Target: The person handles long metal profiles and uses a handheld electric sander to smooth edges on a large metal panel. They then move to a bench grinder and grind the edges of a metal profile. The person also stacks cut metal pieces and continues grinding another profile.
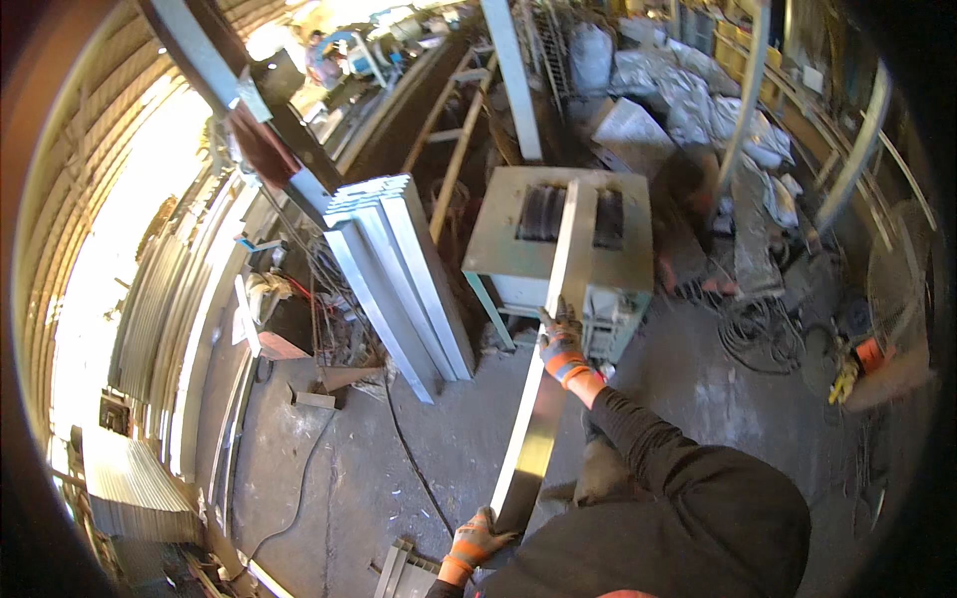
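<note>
A long, shiny metal bar [533,419] with flat sides runs from close to my body up onto a box-shaped machine [498,199]. Its far part lies across the dark, ridged opening [541,212] in the machine's flat top. My left hand [478,541], in a grey and orange glove, grips the bar's near end. Further along, my right hand [562,344], gloved alike, is closed around the bar just short of the machine's front edge. The fingers beneath the bar are partly hidden.
Several similar metal bars [394,269] lean in a stack left of the machine. A cable [404,439] trails over the floor. Coiled cables [758,334] lie at right, below silvery sheeting [688,95]. Ribbed metal sheets [135,488] stand at far left. Someone [321,62] is in the background.
</note>
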Motion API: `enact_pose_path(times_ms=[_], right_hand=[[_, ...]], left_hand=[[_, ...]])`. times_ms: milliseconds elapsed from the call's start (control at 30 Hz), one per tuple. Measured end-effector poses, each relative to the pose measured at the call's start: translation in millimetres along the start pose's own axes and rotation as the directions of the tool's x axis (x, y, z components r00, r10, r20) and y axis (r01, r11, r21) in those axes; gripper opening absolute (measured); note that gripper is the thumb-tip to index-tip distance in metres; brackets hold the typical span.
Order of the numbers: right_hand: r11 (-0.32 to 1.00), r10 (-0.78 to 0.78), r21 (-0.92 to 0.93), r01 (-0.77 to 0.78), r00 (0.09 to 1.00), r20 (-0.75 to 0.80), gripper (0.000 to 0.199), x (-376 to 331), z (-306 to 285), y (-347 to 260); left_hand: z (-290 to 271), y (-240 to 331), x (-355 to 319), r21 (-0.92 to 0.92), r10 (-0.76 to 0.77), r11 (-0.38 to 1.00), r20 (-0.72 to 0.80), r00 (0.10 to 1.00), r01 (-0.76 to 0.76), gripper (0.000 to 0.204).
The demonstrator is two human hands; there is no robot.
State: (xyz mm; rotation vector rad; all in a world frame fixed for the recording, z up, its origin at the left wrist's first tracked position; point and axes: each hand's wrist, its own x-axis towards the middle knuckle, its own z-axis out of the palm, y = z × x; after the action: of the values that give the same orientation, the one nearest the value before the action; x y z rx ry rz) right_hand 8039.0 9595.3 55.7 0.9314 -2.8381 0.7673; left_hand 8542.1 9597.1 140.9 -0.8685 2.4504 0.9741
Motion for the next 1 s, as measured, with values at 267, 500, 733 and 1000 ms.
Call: enact_pose_path(times_ms=[267,500,733,1000], right_hand=[[0.974,0.149,-0.172,-0.145,0.989,0.011,0.092,284.9,-4.8,70.7],[0.924,0.088,-0.378,-0.054,0.993,0.073,0.073,559.7,7.6,205.0],[0.976,0.121,-0.179,-0.127,0.992,-0.043,0.062,612.6,29.8,264.4],[0.996,-0.028,-0.085,0.012,0.981,-0.193,0.053,440.2,19.9,165.7]], left_hand=[[-33.4,157.1,222.7,0.081,0.153,0.988,-0.419,0.895,-0.131,0.053],[-86.1,297.1,475.9,0.114,0.197,0.980,-0.470,0.861,-0.163,0.050],[-115.6,313.8,530.5,0.145,0.263,0.965,-0.472,0.841,-0.220,0.054],[-102.2,239.9,362.4,0.121,0.213,0.977,-0.448,0.868,-0.177,0.051]])
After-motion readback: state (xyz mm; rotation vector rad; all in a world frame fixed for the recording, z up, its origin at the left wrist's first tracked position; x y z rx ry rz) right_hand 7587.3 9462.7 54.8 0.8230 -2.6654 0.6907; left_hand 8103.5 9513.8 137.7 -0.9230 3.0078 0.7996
